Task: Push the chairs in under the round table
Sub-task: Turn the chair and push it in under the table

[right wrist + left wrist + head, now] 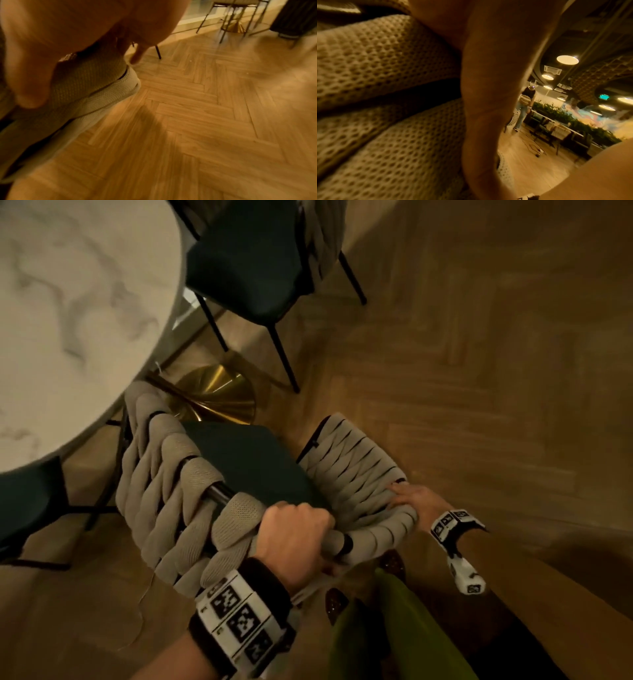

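The round white marble table [68, 302] fills the upper left of the head view. Just off its edge stands a chair with a dark green seat [253, 460] and a curved backrest of thick beige woven straps [164, 491]. The seat's front corner points toward the table's gold base [219, 395]. My left hand [294, 532] grips the top rail of the backrest, fingers curled over it; the left wrist view shows a finger [488, 94] against the weave [385, 60]. My right hand [411, 498] lies on the backrest's right end with fingers fairly straight, over the straps [89, 81].
A second green chair [246, 258] stands at the top beside the table, and a third seat [27, 501] shows at the left edge. Herringbone wood floor [205, 121] stretches to the right. My green-trousered legs [394, 628] are right behind the chair. Another person [525, 106] stands far off.
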Action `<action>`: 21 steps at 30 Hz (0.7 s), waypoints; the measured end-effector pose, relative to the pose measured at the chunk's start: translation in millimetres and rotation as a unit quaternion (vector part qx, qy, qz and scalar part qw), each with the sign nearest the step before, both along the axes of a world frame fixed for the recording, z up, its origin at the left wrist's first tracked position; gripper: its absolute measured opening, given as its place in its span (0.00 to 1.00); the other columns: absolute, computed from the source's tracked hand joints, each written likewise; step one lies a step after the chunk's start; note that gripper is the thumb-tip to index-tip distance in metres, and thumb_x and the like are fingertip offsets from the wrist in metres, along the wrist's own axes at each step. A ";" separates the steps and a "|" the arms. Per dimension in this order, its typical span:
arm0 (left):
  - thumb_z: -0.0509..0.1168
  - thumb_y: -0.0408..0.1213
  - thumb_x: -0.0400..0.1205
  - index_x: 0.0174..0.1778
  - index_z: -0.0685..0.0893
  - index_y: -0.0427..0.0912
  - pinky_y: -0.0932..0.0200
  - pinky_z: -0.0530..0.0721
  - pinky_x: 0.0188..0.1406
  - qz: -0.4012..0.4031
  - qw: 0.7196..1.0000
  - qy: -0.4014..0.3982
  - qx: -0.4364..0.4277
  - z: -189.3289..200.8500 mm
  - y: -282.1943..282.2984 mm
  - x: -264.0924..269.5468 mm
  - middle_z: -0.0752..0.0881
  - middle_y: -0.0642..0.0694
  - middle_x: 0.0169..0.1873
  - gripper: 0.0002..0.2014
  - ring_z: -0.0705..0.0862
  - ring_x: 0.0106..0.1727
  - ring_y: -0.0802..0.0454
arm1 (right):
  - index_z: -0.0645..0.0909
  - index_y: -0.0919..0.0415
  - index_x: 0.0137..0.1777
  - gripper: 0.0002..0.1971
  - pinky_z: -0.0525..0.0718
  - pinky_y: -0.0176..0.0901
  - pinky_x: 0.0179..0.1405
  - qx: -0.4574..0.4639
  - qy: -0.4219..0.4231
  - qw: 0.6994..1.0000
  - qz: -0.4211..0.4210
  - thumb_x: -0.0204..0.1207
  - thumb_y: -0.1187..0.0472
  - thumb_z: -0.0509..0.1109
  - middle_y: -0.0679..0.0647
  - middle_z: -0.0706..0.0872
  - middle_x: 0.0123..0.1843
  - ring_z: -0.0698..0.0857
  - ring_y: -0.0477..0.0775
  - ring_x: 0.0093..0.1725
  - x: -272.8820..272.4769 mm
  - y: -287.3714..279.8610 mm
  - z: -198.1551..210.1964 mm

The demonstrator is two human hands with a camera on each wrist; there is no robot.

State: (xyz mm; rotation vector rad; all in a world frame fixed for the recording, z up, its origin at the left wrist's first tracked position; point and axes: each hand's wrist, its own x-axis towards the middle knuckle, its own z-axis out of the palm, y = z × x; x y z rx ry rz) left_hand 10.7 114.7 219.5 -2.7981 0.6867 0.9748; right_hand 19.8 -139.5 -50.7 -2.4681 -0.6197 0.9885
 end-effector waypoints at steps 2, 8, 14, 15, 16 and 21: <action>0.66 0.61 0.76 0.52 0.81 0.54 0.58 0.75 0.45 0.013 1.000 -0.010 -0.003 11.1 19.2 -11.4 0.86 0.52 0.42 0.17 0.84 0.43 0.54 | 0.85 0.46 0.56 0.22 0.71 0.54 0.76 0.027 -0.025 0.999 -0.024 0.62 0.61 0.81 0.54 0.82 0.68 0.76 0.55 0.71 1.9 14.6 11.5; 0.65 0.67 0.73 0.55 0.78 0.56 0.57 0.71 0.47 0.048 0.998 -0.045 -0.014 38.1 65.5 -58.1 0.85 0.53 0.42 0.23 0.81 0.42 0.54 | 0.87 0.54 0.52 0.16 0.76 0.55 0.67 0.041 -0.067 0.996 0.036 0.64 0.60 0.79 0.55 0.86 0.55 0.81 0.57 0.60 10.7 47.7 67.5; 0.66 0.73 0.66 0.44 0.82 0.60 0.64 0.76 0.31 0.058 0.991 -0.098 -0.075 62.1 134.0 -104.8 0.85 0.58 0.26 0.23 0.83 0.27 0.61 | 0.86 0.48 0.53 0.16 0.73 0.55 0.64 -0.024 -0.152 0.979 0.136 0.64 0.49 0.76 0.51 0.85 0.55 0.79 0.56 0.59 16.5 82.0 136.4; 0.64 0.74 0.67 0.45 0.81 0.61 0.65 0.75 0.30 0.059 0.989 -0.107 -0.087 63.7 146.1 -113.9 0.85 0.59 0.26 0.23 0.83 0.27 0.62 | 0.85 0.45 0.52 0.16 0.74 0.56 0.63 -0.028 -0.169 0.974 0.146 0.63 0.47 0.76 0.49 0.85 0.54 0.80 0.55 0.58 15.2 88.4 146.1; 0.62 0.74 0.68 0.45 0.80 0.61 0.66 0.73 0.30 0.060 0.986 -0.122 -0.098 65.0 157.5 -123.4 0.85 0.59 0.27 0.23 0.82 0.27 0.62 | 0.85 0.43 0.50 0.15 0.75 0.56 0.62 -0.027 -0.188 0.969 0.156 0.62 0.46 0.75 0.48 0.85 0.52 0.81 0.56 0.56 13.0 94.3 155.5; 0.62 0.72 0.71 0.45 0.84 0.61 0.66 0.73 0.29 0.111 0.968 -0.162 -0.156 63.7 219.1 -176.5 0.86 0.61 0.29 0.21 0.83 0.29 0.61 | 0.84 0.39 0.43 0.19 0.83 0.57 0.49 -0.016 -0.281 0.934 0.218 0.50 0.41 0.78 0.44 0.87 0.43 0.85 0.52 0.45 -15.1 133.5 202.1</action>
